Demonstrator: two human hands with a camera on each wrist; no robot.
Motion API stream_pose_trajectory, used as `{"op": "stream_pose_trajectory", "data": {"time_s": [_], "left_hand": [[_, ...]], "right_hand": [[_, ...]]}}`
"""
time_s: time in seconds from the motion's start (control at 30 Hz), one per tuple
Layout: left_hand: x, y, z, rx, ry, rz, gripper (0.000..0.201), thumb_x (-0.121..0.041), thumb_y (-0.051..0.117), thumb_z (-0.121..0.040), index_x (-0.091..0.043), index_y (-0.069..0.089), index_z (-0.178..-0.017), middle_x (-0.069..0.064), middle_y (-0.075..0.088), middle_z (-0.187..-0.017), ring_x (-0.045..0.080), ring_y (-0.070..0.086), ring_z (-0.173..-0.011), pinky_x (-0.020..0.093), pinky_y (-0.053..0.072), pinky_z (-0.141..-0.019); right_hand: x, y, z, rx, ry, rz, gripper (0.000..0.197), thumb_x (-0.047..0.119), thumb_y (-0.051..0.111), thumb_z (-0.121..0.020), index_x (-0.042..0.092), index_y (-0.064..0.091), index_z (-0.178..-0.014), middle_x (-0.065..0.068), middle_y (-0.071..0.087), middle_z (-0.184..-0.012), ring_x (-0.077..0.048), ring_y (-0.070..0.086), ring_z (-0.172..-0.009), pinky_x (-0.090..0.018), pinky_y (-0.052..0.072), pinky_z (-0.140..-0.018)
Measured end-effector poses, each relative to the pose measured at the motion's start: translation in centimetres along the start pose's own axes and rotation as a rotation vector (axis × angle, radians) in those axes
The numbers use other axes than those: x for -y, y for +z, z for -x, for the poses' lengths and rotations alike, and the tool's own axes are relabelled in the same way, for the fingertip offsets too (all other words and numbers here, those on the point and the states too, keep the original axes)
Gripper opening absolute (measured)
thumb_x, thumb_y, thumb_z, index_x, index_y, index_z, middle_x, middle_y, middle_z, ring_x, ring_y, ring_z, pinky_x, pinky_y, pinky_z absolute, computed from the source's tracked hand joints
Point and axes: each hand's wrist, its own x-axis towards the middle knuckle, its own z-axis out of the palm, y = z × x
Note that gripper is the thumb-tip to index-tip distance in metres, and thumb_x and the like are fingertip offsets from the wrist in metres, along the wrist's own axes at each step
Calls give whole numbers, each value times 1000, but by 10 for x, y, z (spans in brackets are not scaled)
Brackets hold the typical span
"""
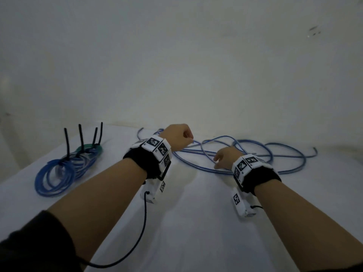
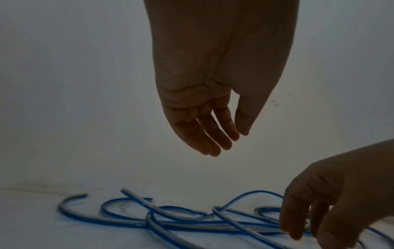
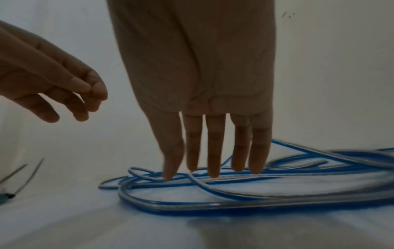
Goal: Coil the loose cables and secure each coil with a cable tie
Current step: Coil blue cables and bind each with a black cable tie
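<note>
One loose blue cable (image 1: pixel 245 154) sprawls in tangled loops on the white table (image 1: pixel 196 222). The right hand (image 1: pixel 225 158) hangs over its near loops, five fingers (image 3: pixel 215 151) straight and spread, tips at the strands, gripping nothing. Left of the tangle, the left hand (image 1: pixel 178 137) hovers above it, fingers relaxed and empty. Further left lie what look like three tied coils (image 1: pixel 64 169), blurred together, with four black cable ties (image 1: pixel 81 140) standing up.

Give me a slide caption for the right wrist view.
Right hand, fingers straight, reaches down onto loose blue cable; left hand hovers nearby.
</note>
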Motion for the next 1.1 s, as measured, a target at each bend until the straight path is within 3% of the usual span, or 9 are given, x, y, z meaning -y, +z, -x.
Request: {"op": "stream_pose_trajectory", "data": {"time_s": [0.13,0.23,0.33,0.53,0.63,0.77,0.83,0.93,1.1], "left_hand": [[-8,27,-15,123,-6,-53,20,-20,57,-89,-11,63,-106,6,64,-112,21,57,-106,31,45,-90],[-7,39,-23,167,-9,-64,20,-18,58,-89,-10,64,-107,8,64,-113,22,56,-108,28,43,-91],[-4,47,-26,231,-27,-100,22,-17,58,-89,-12,64,-109,7,63,-116,22,56,-110,30,44,-96],[5,58,-26,344,-56,-176,27,-19,59,-89,-16,60,-115,4,60,-122,20,55,-113,30,44,-97],[8,60,-23,376,-45,-242,33,-21,61,-88,-16,58,-121,3,59,-124,20,54,-115,29,43,-98],[12,66,-20,425,-27,-286,37,-23,61,-88,-16,56,-124,4,58,-125,20,54,-115,29,42,-98],[14,69,-18,423,-9,-310,37,-23,63,-87,-17,57,-123,5,59,-124,20,54,-114,27,42,-96],[18,67,-16,392,-1,-369,36,-23,62,-87,-17,58,-122,5,58,-125,21,53,-116,29,42,-97],[25,51,-18,164,-21,-392,18,-19,58,-89,-17,64,-106,8,56,-117,25,52,-110,37,45,-92]], "right_hand": [[-20,8,-1,87,-79,59,40,24,72,-80,18,63,-118,-7,57,-126,-24,55,-114,-29,45,-89],[-26,12,-6,59,-120,83,29,20,74,-78,16,69,-106,-5,61,-119,-22,58,-108,-28,45,-80],[-30,19,-8,32,-150,73,30,19,74,-77,15,65,-106,-5,60,-114,-23,57,-105,-28,43,-78],[-35,21,-8,25,-220,92,16,8,60,-85,5,65,-99,-12,65,-108,-25,58,-95,-27,43,-74],[-39,24,-6,32,-218,63,13,12,55,-89,8,59,-101,-10,61,-108,-19,50,-87,-27,41,-75],[-36,28,-5,54,-242,95,20,20,69,-81,14,61,-98,2,52,-88,-17,49,-82,-28,42,-72],[-35,28,-4,17,-284,87,10,16,68,-80,15,63,-89,1,55,-85,-18,53,-82,-30,46,-72],[-36,20,-2,-22,-326,32,8,11,63,-85,9,65,-93,-5,63,-95,-15,50,-82,-27,41,-72],[-44,1,2,-135,-305,-20,10,7,54,-89,5,63,-94,-7,65,-102,-17,51,-86,-23,37,-74]]}}
